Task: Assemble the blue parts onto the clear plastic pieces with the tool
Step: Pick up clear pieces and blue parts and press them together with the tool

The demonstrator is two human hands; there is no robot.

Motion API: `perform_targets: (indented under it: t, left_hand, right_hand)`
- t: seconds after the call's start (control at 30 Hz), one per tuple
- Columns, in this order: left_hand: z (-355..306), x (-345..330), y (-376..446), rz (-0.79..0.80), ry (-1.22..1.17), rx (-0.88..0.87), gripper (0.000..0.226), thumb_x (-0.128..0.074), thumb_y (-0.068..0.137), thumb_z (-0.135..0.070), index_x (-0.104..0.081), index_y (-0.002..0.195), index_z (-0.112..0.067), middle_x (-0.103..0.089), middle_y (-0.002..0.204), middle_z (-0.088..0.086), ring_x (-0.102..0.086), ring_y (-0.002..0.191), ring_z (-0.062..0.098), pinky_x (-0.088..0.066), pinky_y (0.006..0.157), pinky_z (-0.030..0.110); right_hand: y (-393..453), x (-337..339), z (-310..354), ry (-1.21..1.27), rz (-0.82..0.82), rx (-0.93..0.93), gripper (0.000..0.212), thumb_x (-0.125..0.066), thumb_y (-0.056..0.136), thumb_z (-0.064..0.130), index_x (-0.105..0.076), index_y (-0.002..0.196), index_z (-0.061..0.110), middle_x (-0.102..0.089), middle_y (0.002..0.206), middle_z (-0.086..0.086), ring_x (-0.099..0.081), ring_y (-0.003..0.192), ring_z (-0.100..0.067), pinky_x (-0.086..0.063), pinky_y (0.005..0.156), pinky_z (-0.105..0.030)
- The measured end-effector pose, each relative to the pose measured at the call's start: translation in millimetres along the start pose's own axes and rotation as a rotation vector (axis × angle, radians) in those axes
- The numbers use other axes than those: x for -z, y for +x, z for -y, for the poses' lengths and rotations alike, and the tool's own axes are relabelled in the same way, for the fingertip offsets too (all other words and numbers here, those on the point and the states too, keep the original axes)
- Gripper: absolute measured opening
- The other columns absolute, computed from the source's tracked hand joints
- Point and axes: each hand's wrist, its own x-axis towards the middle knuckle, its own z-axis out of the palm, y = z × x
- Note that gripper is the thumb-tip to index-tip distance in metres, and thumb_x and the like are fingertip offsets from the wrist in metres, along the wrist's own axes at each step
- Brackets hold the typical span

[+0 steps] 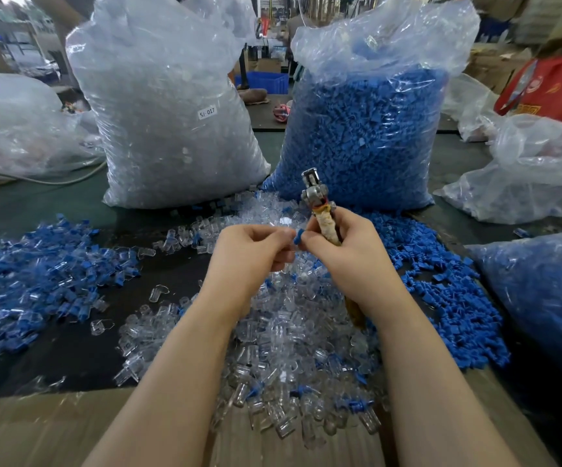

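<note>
Blue part (298, 236) sits pinched at the fingertips of the right hand (337, 244), right where the two hands meet above the middle of the bench (81, 345). That same right hand also grips the tool (320, 210), a plier-like thing with a wrapped handle and a metal head that points up and away from the person. The left hand (252, 247) is curled, its fingertips touching the blue part; whether it holds a clear piece there is too small to tell. Under the hands lies a heap of clear pieces (293, 358), with a few blue ones mixed in. To the left spreads a pile of joined blue-and-clear pieces (37, 274), and to the right a pile of loose blue parts (454, 298). Behind stand two tall plastic bags, one full of clear pieces (165, 106) with a small label, one full of blue parts (367, 123). A strip of cardboard (54, 429) lies along the near edge.
</note>
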Motion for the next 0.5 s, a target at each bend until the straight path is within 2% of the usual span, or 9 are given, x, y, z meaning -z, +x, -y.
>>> perform_targets:
  t: [0.13,0.2,0.27,0.37,0.43,0.5]
  left_hand:
    - [-2.0,1.8,-1.5,0.044,-0.208,0.089,0.007,-0.069,0.088,-0.006,-0.071,0.095,-0.003,-0.076,0.078,0.01,-0.072,0.068,0.013,-0.057,0.06,0.02]
    - [-4.5,3.0,-2.5,0.043,-0.287,0.129,0.009,-0.069,0.086,-0.001,-0.07,0.095,-0.002,-0.075,0.077,0.011,-0.073,0.069,0.015,-0.059,0.061,0.021]
    - [-5.1,3.1,-2.7,0.046,-0.296,0.15,0.01,-0.07,0.085,-0.002,-0.071,0.095,-0.003,-0.075,0.074,0.007,-0.073,0.067,0.014,-0.06,0.062,0.022]
    - [-4.8,1.9,-4.1,0.077,-0.226,0.155,0.007,-0.072,0.084,-0.008,-0.073,0.091,-0.008,-0.073,0.07,0.0,-0.069,0.062,0.009,-0.056,0.059,0.018]
    - [-4.6,0.9,-4.8,0.101,-0.238,0.177,0.005,-0.072,0.084,-0.01,-0.074,0.089,-0.009,-0.073,0.072,0.0,-0.067,0.061,0.007,-0.055,0.06,0.018]
    - [-5.5,0.5,-4.7,0.107,-0.301,0.201,0.004,-0.071,0.085,-0.008,-0.072,0.088,-0.008,-0.074,0.073,0.001,-0.068,0.062,0.008,-0.056,0.061,0.019]
  right_hand:
    - [-0.7,-1.4,1.2,0.011,-0.026,0.012,0.01,-0.064,0.09,0.014,-0.059,0.082,0.01,-0.056,0.065,-0.003,-0.04,0.051,-0.004,-0.038,0.05,-0.018]
    - [-0.4,-1.0,1.4,0.02,-0.053,0.021,0.011,-0.063,0.09,0.014,-0.059,0.08,0.013,-0.063,0.071,-0.009,-0.046,0.056,-0.008,-0.042,0.054,-0.024]
    - [0.0,0.1,1.0,0.024,-0.081,0.032,0.013,-0.064,0.09,0.015,-0.059,0.078,0.017,-0.065,0.073,-0.009,-0.05,0.061,-0.012,-0.044,0.058,-0.031]
    - [1.0,0.2,-0.1,0.026,-0.11,0.038,0.017,-0.065,0.09,0.016,-0.058,0.075,0.022,-0.056,0.058,0.01,-0.046,0.054,-0.006,-0.04,0.053,-0.022]
    - [1.5,-0.4,-1.3,0.023,-0.129,0.038,0.016,-0.065,0.09,0.017,-0.059,0.076,0.02,-0.054,0.057,0.011,-0.045,0.054,-0.006,-0.04,0.053,-0.022]
    - [1.7,-0.5,-1.7,0.026,-0.149,0.041,0.013,-0.066,0.09,0.019,-0.06,0.078,0.018,-0.054,0.061,0.007,-0.046,0.056,-0.009,-0.042,0.056,-0.029]
